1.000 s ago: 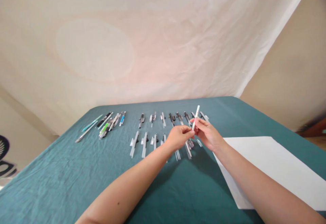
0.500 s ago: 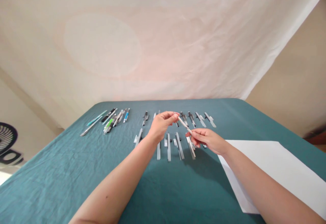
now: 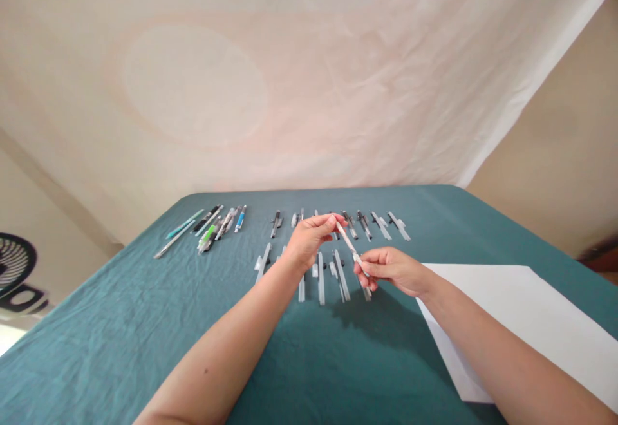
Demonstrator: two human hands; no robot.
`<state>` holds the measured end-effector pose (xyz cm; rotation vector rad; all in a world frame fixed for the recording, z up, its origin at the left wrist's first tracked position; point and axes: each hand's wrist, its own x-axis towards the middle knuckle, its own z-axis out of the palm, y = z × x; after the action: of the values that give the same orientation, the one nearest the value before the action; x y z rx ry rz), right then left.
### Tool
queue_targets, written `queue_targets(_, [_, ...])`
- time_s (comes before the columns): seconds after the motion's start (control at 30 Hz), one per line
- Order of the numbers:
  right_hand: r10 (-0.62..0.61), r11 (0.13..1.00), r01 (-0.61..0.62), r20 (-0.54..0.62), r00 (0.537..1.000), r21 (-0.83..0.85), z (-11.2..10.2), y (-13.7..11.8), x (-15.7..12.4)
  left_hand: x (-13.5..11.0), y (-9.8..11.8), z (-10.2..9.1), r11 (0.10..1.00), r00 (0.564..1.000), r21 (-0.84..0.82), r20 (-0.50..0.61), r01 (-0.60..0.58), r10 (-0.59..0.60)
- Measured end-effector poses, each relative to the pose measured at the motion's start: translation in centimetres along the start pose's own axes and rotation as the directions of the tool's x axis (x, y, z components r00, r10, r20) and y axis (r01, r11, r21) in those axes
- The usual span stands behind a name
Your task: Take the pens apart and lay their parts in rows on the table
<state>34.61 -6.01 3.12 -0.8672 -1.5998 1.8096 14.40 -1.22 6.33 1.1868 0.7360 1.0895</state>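
A slim whitish pen (image 3: 348, 239) slants between my hands above the table. My left hand (image 3: 311, 238) pinches its upper end with thumb and fingers. Lower down, my right hand (image 3: 389, 269) grips the other end, its fingers closed around it. Whether a cap is on or apart there, I cannot tell. Beneath the hands lie two rows of pens, many with a separate small part beside them, such as a clear pen (image 3: 321, 280) in the near row and a dark pen (image 3: 364, 225) in the far row. My left hand and forearm cover some of them.
A teal cloth (image 3: 120, 322) covers the table. Left of the rows lies a loose pile of pens (image 3: 212, 228), with a blue one (image 3: 240, 219) at its right side. White paper (image 3: 512, 322) lies under my right forearm. A black fan (image 3: 17, 270) stands off the left edge.
My right hand has moved slightly down and to the right, and the pen is now steeper, with more of its length showing. My left hand keeps its pinch almost in place.
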Motion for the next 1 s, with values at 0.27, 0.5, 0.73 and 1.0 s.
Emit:
queue_targets(0.27, [0.0, 0.999, 0.006, -0.143, 0.99, 0.039, 1.8, 0.0, 0.3, 0.2, -0.6, -0.1, 0.999, 0.998, -0.04, -0.05, 0.033, -0.035])
queue_targets(0.5, [0.014, 0.989, 0.001, -0.107, 0.994, 0.146, 1.5, 0.2, 0.3, 0.1, -0.8, -0.1, 0.994, 0.995, -0.038, 0.013, 0.103, -0.103])
queue_targets(0.73, [0.056, 0.969, -0.04, -0.061, 0.997, 0.243, 1.6, 0.3, 0.4, 0.2, -1.3, -0.2, 0.991, 0.992, -0.038, 0.023, 0.128, -0.127])
queue_targets(1.0, [0.058, 0.963, -0.039, -0.063, 0.996, 0.267, 1.6, 0.3, 0.5, 0.2, -1.6, -0.1, 0.99, 0.99, -0.039, 0.035, 0.136, -0.134])
